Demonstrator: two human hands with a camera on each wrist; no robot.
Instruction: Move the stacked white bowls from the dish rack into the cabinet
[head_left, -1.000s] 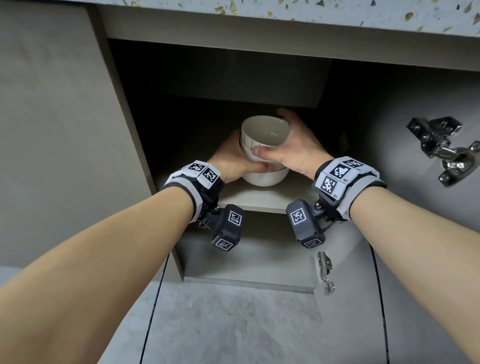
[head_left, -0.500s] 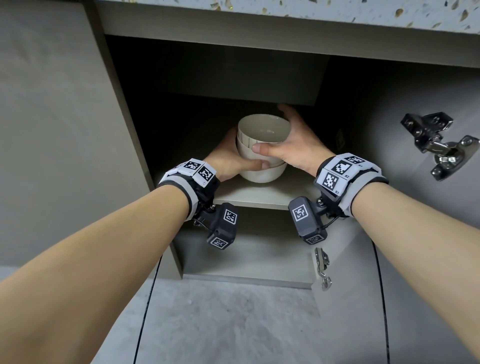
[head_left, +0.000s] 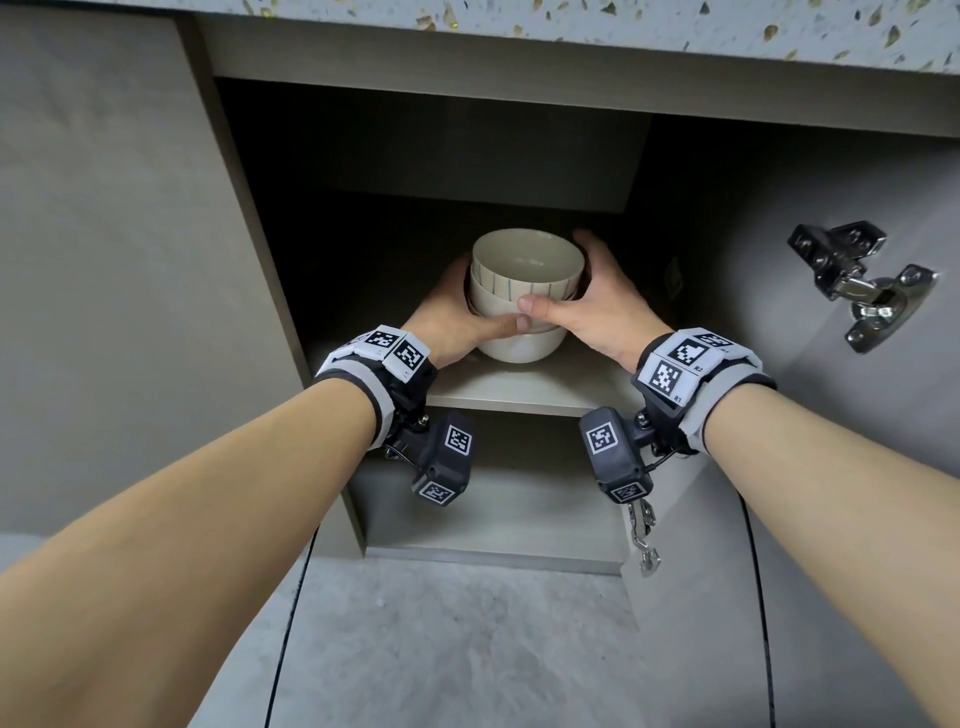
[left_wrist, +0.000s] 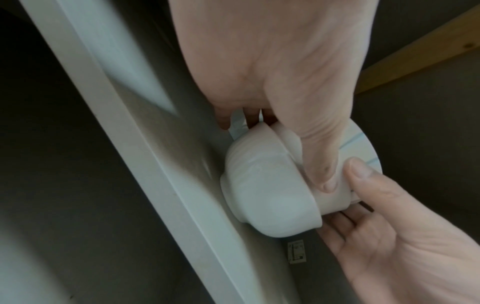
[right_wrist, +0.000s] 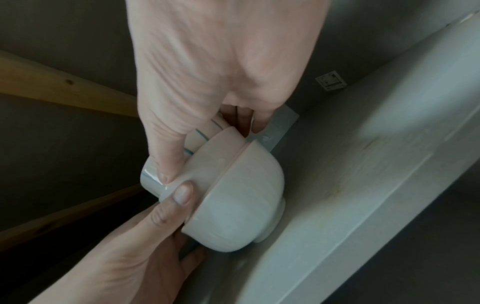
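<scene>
A stack of white bowls (head_left: 524, 291), the top one with thin blue lines, stands inside the cabinet with its foot on the shelf (head_left: 519, 389). My left hand (head_left: 457, 317) grips the stack's left side, thumb laid across the front. My right hand (head_left: 597, 306) holds the right side, thumb on the front and fingers round the back. The left wrist view shows the bowls (left_wrist: 270, 195) against the shelf between the left hand (left_wrist: 285, 102) and the right hand (left_wrist: 389, 236). In the right wrist view both thumbs meet on the bowls (right_wrist: 233, 201).
The cabinet door hangs open at the right with a metal hinge (head_left: 862, 291) sticking out, and a second hinge (head_left: 644, 540) lower down. A speckled countertop (head_left: 571, 26) overhangs above. The cabinet's left panel (head_left: 249, 234) is close. Grey floor (head_left: 467, 649) lies below.
Both hands keep their hold on the stack. The bowls have shifted only slightly over the shelf and now stand more upright.
</scene>
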